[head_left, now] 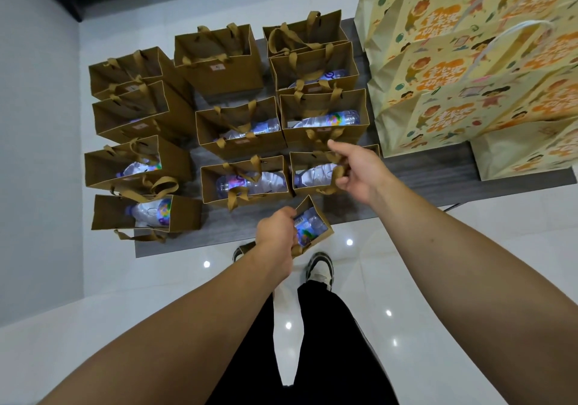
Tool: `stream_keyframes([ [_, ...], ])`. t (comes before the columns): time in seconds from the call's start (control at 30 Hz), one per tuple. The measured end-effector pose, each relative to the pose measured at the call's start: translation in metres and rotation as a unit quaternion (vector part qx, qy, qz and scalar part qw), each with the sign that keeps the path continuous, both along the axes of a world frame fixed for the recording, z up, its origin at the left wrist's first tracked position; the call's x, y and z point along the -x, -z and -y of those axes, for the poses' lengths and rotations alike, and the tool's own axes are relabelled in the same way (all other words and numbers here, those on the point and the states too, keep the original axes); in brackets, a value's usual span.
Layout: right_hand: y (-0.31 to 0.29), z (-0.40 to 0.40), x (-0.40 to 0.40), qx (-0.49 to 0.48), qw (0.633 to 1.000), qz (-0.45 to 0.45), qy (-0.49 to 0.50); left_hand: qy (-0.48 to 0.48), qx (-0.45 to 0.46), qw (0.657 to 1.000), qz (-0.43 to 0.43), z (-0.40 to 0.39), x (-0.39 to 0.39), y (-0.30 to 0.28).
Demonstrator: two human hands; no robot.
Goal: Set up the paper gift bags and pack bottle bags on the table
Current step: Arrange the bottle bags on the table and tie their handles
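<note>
Hands: both in the lower centre of the frame, forearms entering from the bottom edge.
Left hand [276, 231]: fingers curled round the rim of a small brown bag [314, 228], gripping it at the near edge of the worktop [438, 170], partly over the floor.
Held bag content: a clear bottle with coloured label [308, 228] lies inside.
Right hand [359, 170]: index finger extended toward the upper left; remaining fingers curled round the ribbon handle [339, 171] of a brown bag in the right column [305, 160].
Brown bottle bags [240, 129]: standing upright in three columns across the centre of the frame, mouths open, ribbon handles loose; most show a bottle lying inside.
Rear bag of the centre column [219, 57]: no bottle visible inside.
Printed paper gift bags [453, 70]: pale yellow with orange cartoon figures, stacked close together at the upper right of the frame, white cord handles.
Floor [125, 310]: glossy white tile with light reflections, lower frame.
Person: black trousers [328, 342] and one sneaker [320, 268] in the lower centre.
</note>
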State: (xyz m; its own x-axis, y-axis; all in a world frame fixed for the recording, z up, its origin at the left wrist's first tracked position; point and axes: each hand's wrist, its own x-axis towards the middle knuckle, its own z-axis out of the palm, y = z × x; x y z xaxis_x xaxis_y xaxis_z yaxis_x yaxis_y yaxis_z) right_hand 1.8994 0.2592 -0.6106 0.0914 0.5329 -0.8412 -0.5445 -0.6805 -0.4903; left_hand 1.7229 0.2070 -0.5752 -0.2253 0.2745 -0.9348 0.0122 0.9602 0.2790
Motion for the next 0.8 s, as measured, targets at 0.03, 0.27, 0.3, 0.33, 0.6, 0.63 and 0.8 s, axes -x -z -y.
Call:
stream_keyframes([
  [0.03, -0.005, 0.001, 0.0, -0.007, 1.0, 0.002, 0.016, 0.004, -0.001, 1.0, -0.006, 0.001, -0.001, -0.003],
  [0.27, -0.022, 0.025, -0.014, 0.013, 0.989, 0.049, 0.136, 0.032, -0.045, 0.998, -0.014, 0.01, -0.012, -0.023],
  [0.3, -0.026, 0.03, -0.018, 0.019, 0.986, 0.05, 0.159, 0.034, -0.053, 0.998, -0.013, 0.012, -0.015, -0.027],
  [0.33, -0.029, 0.036, -0.022, 0.026, 0.982, 0.051, 0.181, 0.041, -0.058, 0.997, -0.012, 0.014, -0.018, -0.029],
  [0.6, -0.069, 0.094, -0.065, 0.06, 0.961, 0.103, 0.25, 0.108, -0.051, 0.993, -0.017, 0.026, -0.049, -0.047],
  [0.63, -0.072, 0.103, -0.07, 0.066, 0.958, 0.105, 0.26, 0.117, -0.056, 0.992, -0.009, 0.028, -0.053, -0.047],
  [0.8, -0.073, 0.145, -0.094, 0.052, 0.941, 0.093, 0.321, 0.148, -0.073, 0.986, 0.013, 0.021, -0.09, -0.057],
])
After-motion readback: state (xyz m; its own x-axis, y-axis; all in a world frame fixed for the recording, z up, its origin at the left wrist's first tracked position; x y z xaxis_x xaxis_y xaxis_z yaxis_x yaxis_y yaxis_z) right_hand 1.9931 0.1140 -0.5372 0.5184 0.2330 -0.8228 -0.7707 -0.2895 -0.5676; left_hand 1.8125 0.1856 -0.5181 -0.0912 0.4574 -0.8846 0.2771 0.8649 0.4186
